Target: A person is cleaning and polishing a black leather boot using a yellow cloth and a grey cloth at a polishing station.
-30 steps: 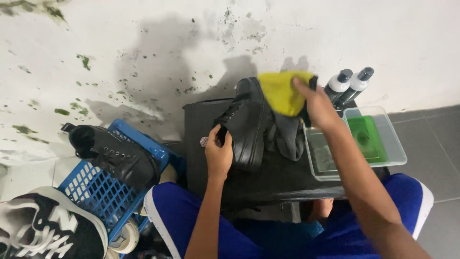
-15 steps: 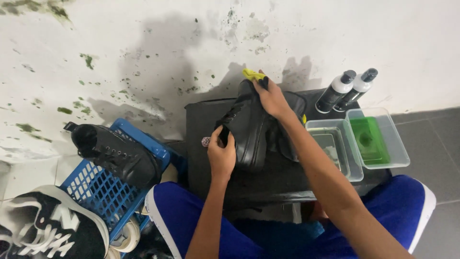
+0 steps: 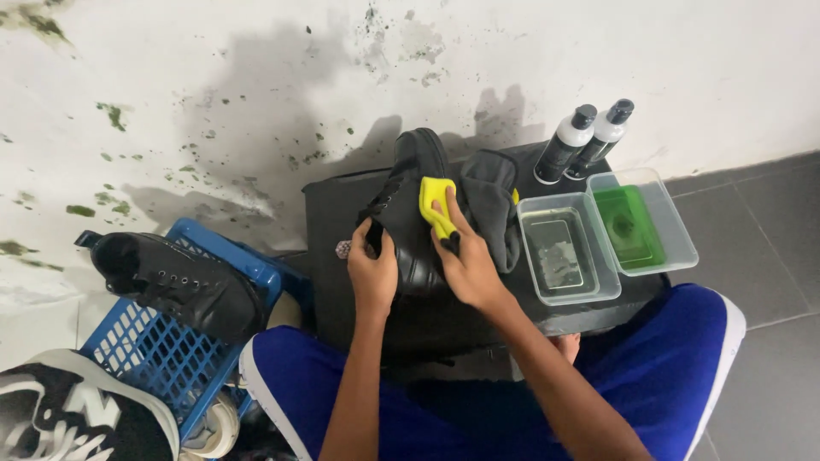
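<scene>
A black lace-up shoe (image 3: 410, 183) lies on a black stool top (image 3: 329, 218) against the wall. My left hand (image 3: 373, 271) grips the shoe's near side by the laces. My right hand (image 3: 465, 265) presses a folded yellow cloth (image 3: 434, 205) against the shoe's right side. A dark grey cloth (image 3: 493, 205) lies draped just right of the shoe.
Two clear tubs sit on the stool's right: one with clear water (image 3: 564, 252), one with green liquid (image 3: 636, 224). Two black-and-white bottles (image 3: 585, 141) stand behind them. A blue basket (image 3: 158, 341) at left holds another black shoe (image 3: 175, 282); a black-and-white sneaker (image 3: 68, 418) lies beside it.
My right hand carried the yellow cloth from near the bottles leftward and down onto the shoe's side. My left hand stayed on the shoe.
</scene>
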